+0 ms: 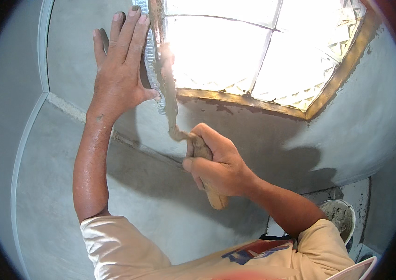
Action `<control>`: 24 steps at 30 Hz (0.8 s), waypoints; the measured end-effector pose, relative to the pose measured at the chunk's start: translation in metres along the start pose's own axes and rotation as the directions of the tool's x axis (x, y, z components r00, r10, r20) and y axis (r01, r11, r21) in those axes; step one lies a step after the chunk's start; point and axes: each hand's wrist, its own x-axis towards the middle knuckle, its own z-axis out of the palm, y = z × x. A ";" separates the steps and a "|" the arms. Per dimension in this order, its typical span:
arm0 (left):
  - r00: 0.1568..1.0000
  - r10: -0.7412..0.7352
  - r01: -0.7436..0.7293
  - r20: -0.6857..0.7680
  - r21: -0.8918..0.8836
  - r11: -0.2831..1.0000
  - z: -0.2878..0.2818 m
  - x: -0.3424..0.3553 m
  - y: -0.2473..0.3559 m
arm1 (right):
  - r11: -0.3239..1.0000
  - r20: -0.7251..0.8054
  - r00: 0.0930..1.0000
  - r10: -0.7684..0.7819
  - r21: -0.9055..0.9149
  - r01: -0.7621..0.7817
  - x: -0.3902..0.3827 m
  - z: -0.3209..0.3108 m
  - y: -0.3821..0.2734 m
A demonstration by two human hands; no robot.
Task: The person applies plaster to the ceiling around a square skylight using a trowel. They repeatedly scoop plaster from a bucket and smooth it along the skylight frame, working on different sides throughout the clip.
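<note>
Plastered wall (235, 135); trowel (207, 172) inside right grip (219, 165)

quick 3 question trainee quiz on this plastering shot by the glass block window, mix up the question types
1. True or false: the left hand lies flat and open against the grey plastered wall.
2. What does the right hand grip? A) a wooden-handled trowel smeared with wet mortar B) a paintbrush C) a hammer
3. Fill in: the round mortar-crusted bucket sits to the person's lower ____.

Key: 1 true. 2 A; its blade runs up along the left edge of the wood-framed glass block window. 3 right.
</note>
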 end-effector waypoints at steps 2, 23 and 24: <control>1.000 -0.023 0.022 -0.017 -0.034 0.999 -0.003 -0.002 0.001 | 0.997 -0.079 0.997 -0.017 -0.075 0.011 0.005 0.003 0.006; 1.000 0.026 -0.026 0.009 -0.039 0.999 0.003 -0.003 -0.003 | 0.916 -0.123 0.984 -0.126 -0.395 0.068 0.007 0.028 0.032; 1.000 0.025 -0.025 0.013 -0.026 0.999 0.003 -0.002 -0.003 | 0.913 -0.165 0.975 -0.150 -0.401 0.073 0.009 0.024 0.033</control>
